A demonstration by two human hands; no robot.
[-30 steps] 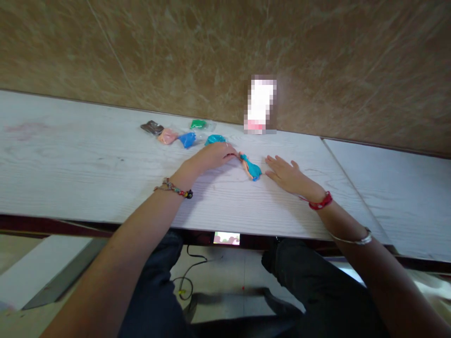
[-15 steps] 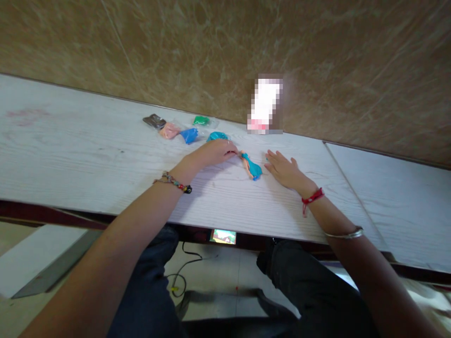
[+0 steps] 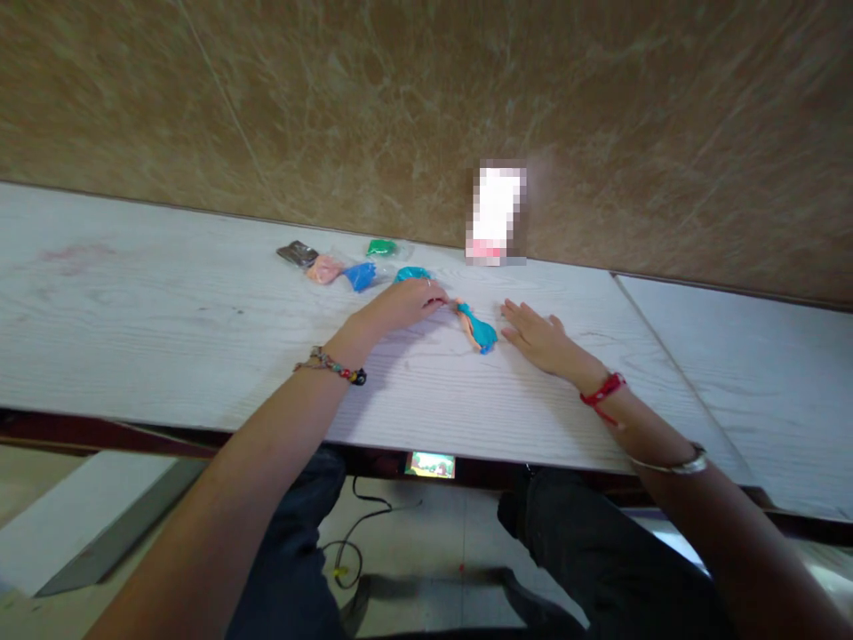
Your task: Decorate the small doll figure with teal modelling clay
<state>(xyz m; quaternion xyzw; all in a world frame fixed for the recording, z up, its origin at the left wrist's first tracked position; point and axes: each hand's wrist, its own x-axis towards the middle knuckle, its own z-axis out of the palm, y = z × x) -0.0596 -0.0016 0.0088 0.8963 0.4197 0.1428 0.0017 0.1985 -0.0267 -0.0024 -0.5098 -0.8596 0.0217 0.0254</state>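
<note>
A small figure of blue and peach modelling clay (image 3: 477,326) lies on the white wood-grain table (image 3: 166,302). My left hand (image 3: 403,302) rests to its left, fingers curled and pinched at the figure's upper end. To the figure's right, my right hand (image 3: 539,336) lies flat on the table with fingers stretched out, its fingertips almost touching the figure's blue end. Neither hand lifts it.
Several small clay packets lie in a row behind my left hand: dark grey (image 3: 297,253), peach (image 3: 325,268), blue (image 3: 361,275), green (image 3: 381,247), teal (image 3: 410,274). A blurred white and pink object (image 3: 497,213) stands against the brown marbled wall. A table seam (image 3: 649,333) runs at the right.
Both hands and the clay figure keep almost the same places; only the view has shifted slightly.
</note>
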